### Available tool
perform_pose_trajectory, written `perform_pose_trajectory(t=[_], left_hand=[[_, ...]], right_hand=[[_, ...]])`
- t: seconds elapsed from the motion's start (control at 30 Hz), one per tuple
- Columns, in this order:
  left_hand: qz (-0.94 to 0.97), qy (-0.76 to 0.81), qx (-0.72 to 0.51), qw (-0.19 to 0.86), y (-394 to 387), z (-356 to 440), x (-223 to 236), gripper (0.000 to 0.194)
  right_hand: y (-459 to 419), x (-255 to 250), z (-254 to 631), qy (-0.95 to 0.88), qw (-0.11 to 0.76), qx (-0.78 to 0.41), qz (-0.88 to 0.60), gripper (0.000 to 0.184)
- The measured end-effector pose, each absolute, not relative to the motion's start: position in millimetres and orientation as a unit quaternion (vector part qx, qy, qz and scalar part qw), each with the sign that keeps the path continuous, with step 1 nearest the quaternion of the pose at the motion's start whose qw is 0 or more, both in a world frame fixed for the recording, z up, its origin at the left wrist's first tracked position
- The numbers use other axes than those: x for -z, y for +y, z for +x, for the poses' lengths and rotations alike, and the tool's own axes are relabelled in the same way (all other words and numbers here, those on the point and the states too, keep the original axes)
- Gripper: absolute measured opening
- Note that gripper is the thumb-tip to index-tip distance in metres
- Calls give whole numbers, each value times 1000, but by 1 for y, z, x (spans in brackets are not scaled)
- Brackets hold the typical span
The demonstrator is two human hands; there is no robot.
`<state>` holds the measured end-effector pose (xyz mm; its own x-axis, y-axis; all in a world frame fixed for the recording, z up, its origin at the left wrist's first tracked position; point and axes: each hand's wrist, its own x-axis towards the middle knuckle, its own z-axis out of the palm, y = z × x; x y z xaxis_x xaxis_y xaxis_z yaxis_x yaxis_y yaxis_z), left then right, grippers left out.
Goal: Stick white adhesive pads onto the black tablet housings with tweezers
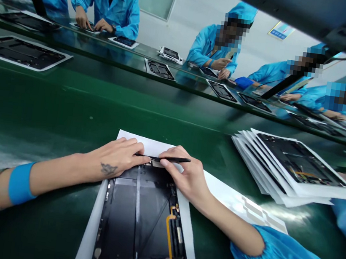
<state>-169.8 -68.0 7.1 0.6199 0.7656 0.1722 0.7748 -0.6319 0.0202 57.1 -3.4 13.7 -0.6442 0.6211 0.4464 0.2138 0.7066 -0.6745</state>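
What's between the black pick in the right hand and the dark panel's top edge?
Only a narrow strip of the white sheet shows between the black pick and the dark panel. The right hand holds the pick; the left hand sits at its tip, not under it.

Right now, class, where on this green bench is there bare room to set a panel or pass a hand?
Bare green bench runs between the far row of panels and the white sheet, and left of it above the left forearm. Crowded where the left hand and right hand meet over the black panel, and at the stack of sheets.
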Motion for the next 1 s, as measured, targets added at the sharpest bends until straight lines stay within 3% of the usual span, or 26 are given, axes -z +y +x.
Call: perform_pose_trajectory(t=[0.33,0.47,0.73,1.0], left_hand=[[-904,-418,77,49,-68,-171,-8,36],[-910,-405,78,40,-68,-169,-6,35],[-912,-399,69,71,-70,-169,-7,42],[-909,-407,50,67,-71,-172,-5,50]], right_hand=[[-2,-8,56,-868,376,-244,-212,16],[1,-13,62,-856,347,-314,-222,23],[11,-11,89,-632,384,-501,-449,39],[12,-7,89,-620,365,-531,-448,42]])
